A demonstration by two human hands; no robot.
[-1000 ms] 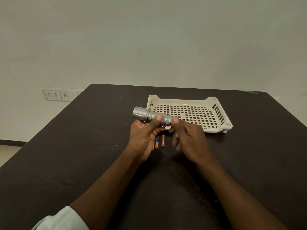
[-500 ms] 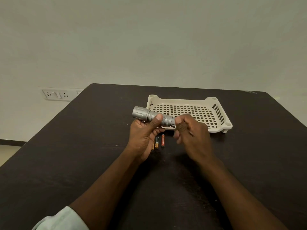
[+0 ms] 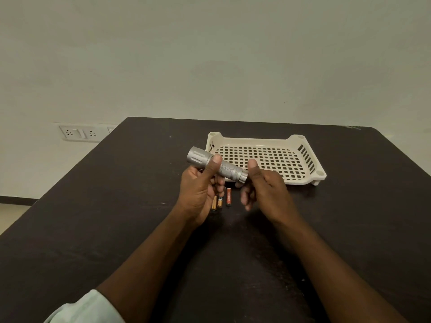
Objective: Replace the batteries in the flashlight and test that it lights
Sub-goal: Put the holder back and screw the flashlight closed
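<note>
A silver flashlight point(image 3: 217, 165) is held above the dark table, head to the upper left and tail end lower right. My left hand point(image 3: 199, 190) grips its barrel, thumb lying on top. My right hand point(image 3: 263, 190) pinches the tail cap point(image 3: 244, 177) between raised thumb and curled fingers. Three small batteries lie on the table under my hands: a gold one point(image 3: 213, 203) partly hidden by my left hand, a gold and black one point(image 3: 219, 202), and an orange one point(image 3: 229, 197).
A cream perforated plastic tray point(image 3: 256, 141) stands just behind the flashlight, nothing visible in it. The dark table point(image 3: 116, 217) extends around my forearms. A wall socket plate point(image 3: 79, 133) sits on the wall at the left.
The flashlight's tail end has dipped toward the lower right. My right hand has turned at the tail cap, its thumb now raised on top. The batteries have not moved.
</note>
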